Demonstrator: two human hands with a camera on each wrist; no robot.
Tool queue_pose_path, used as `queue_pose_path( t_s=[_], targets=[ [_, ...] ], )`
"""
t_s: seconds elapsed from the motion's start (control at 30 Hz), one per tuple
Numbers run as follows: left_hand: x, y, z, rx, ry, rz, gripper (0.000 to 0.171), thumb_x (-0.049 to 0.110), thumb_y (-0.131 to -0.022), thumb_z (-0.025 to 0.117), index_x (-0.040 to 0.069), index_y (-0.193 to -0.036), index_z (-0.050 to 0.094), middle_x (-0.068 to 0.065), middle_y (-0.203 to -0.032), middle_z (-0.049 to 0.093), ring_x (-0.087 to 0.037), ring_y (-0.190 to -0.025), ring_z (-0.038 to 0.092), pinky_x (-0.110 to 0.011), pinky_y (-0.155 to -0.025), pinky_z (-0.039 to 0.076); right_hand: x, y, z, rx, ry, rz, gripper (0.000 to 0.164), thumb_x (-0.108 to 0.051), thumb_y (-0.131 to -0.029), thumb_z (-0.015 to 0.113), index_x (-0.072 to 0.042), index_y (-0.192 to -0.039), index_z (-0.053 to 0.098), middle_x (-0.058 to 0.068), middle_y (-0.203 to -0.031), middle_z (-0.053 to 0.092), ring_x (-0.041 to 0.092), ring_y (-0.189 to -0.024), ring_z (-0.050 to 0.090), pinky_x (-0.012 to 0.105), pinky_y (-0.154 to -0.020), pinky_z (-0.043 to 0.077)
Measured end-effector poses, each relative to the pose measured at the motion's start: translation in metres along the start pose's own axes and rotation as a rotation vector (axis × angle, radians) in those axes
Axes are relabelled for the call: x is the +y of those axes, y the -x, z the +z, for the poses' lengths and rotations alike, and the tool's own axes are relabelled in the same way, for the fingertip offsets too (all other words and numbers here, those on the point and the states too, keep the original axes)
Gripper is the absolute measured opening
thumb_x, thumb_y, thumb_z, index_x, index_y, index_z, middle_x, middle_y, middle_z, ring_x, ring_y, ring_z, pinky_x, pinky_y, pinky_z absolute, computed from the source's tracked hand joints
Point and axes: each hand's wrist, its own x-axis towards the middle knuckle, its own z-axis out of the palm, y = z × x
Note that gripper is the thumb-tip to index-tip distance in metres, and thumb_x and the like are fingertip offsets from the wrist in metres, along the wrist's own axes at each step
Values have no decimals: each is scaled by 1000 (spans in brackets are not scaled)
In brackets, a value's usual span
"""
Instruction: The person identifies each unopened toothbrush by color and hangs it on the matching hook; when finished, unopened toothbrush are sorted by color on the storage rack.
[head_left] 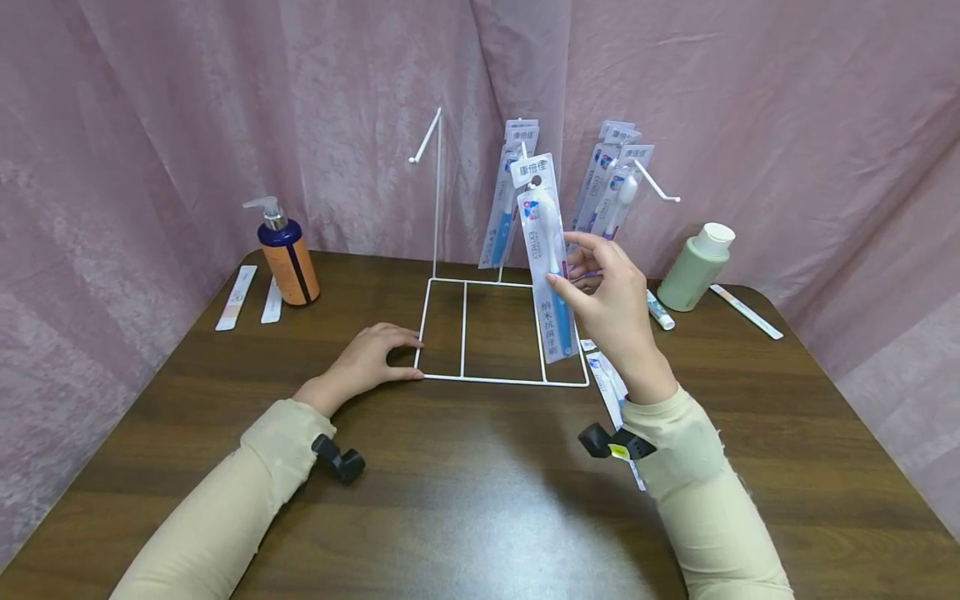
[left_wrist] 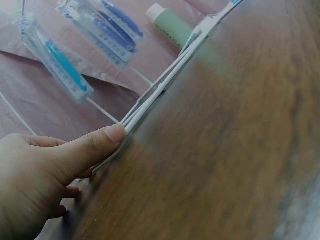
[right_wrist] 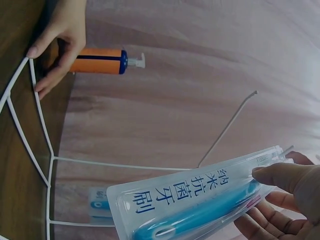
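My right hand (head_left: 603, 283) pinches a packaged toothbrush (head_left: 551, 275) with a blue handle between thumb and fingers. At the card's hanging hole, the tip of the rack's middle hook shows. My left hand (head_left: 367, 358) holds the front left corner of the white wire rack (head_left: 502, 381), thumb (left_wrist: 112, 134) on the corner and fingers along the side bar. Behind the held pack, other blue toothbrush packs (head_left: 497, 225) hang on the middle hook. Several packs (head_left: 611, 187) hang on the right hook. The left hook (head_left: 426, 137) carries nothing.
More packs (head_left: 603, 383) lie on the table, partly under my right forearm. An orange pump bottle (head_left: 291, 262) and two flat white packets (head_left: 237, 297) are at the left. A green bottle (head_left: 693, 271), a small tube (head_left: 660, 311) and a thin strip (head_left: 746, 312) lie right.
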Motion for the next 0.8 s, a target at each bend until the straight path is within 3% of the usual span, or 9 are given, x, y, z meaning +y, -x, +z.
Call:
queue_pose_path(
  t_s=[0.2,0.8],
  targets=[
    [0,-1,0,-4,-7,0,52,43,-79,76,14,-121,67,-7,-135,60,-30,-127,49,-54,-109,34,0,-2,8,-10,8,5,46,-5,-79,77,-1,-122,61,16,-96,63,24,-86,64,33,-75,57],
    [-1,0,2,6,-12,6,52,43,-78,76,14,-121,67,-6,-134,61,-30,-126,50,-54,-108,35,22,-30,42,46,-31,65,42,-9,-83,75,4,-120,60,21,-99,61,28,-89,63,36,-79,58]
  ],
)
